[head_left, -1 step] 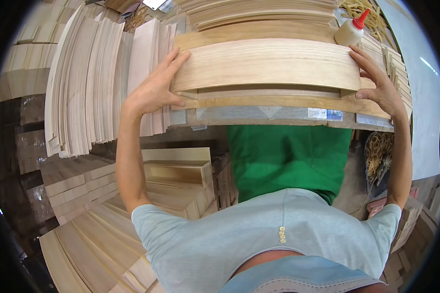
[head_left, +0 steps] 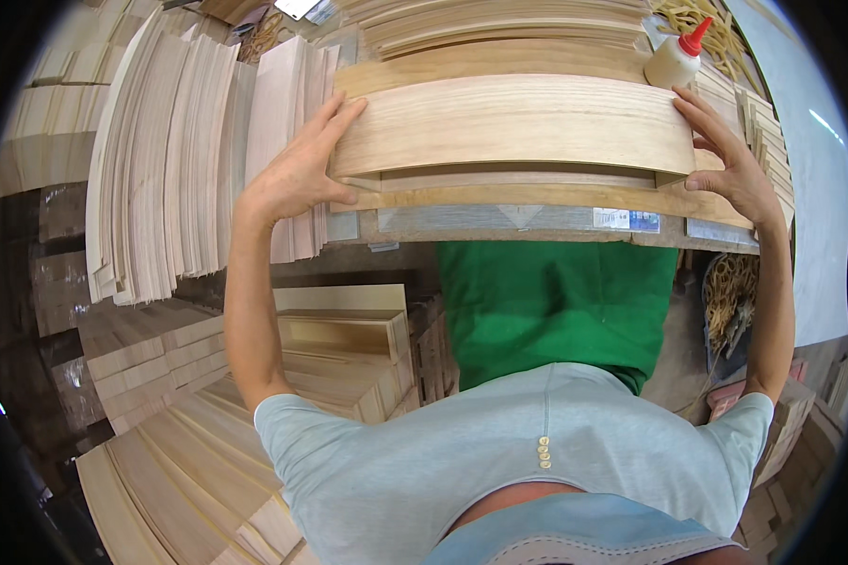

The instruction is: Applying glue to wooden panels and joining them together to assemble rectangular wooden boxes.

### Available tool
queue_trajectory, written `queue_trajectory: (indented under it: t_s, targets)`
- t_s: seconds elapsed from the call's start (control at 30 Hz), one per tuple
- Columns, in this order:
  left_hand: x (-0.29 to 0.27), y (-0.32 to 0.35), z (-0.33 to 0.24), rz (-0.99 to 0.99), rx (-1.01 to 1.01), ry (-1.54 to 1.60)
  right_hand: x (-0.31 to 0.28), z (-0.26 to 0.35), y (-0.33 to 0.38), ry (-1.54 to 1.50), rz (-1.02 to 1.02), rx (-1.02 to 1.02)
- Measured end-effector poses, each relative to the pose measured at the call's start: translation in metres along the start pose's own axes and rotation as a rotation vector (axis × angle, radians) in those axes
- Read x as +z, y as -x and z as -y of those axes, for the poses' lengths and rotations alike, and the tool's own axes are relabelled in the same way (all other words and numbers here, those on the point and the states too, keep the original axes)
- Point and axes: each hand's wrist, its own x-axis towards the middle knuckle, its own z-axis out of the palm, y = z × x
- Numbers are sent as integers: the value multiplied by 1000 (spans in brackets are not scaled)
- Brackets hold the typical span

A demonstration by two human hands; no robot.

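A long, shallow wooden box frame [head_left: 518,122] of pale wood lies across the bench in front of me, a dark gap showing under the near edge of its top board. My left hand [head_left: 300,162] holds its left end, fingers at the far corner and thumb by the near corner. At the opposite end my right hand [head_left: 730,162] grips in the same way, its thumb against the near right corner. Under the box runs a flat wooden board [head_left: 499,196]. Just beyond the right hand stands a white glue bottle [head_left: 674,64] with a red nozzle.
Thin wooden panels [head_left: 174,141] stand packed together on the left. More boards [head_left: 499,26] are stacked behind the box. Wood strips [head_left: 771,141] and rubber bands [head_left: 711,28] lie at the right. Finished-looking wooden boxes [head_left: 349,330] and planks [head_left: 170,471] are piled low on the left.
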Motion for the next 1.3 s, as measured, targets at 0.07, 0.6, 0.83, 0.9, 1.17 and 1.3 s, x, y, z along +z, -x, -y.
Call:
queue_trajectory:
  t_s: [0.07, 0.6, 0.83, 0.9, 1.17, 1.3]
  targets:
    - [1, -1, -2, -9, -22, 5, -1, 1, 1, 29, -8, -55]
    - [12, 10, 13, -115, 62, 148, 4, -3, 3, 0, -18, -70]
    - [41, 1, 49, -292, -118, 952, 3, -6, 4, 36, -9, -80]
    - [54, -2, 40, -316, -122, 814, 4, -8, 3, 50, -8, -83]
    - [65, -7, 28, -333, -113, 854, 4, -5, 5, 50, -14, -113]
    - [62, -10, 19, -351, -72, 969, 6, -14, 8, -107, -66, -54]
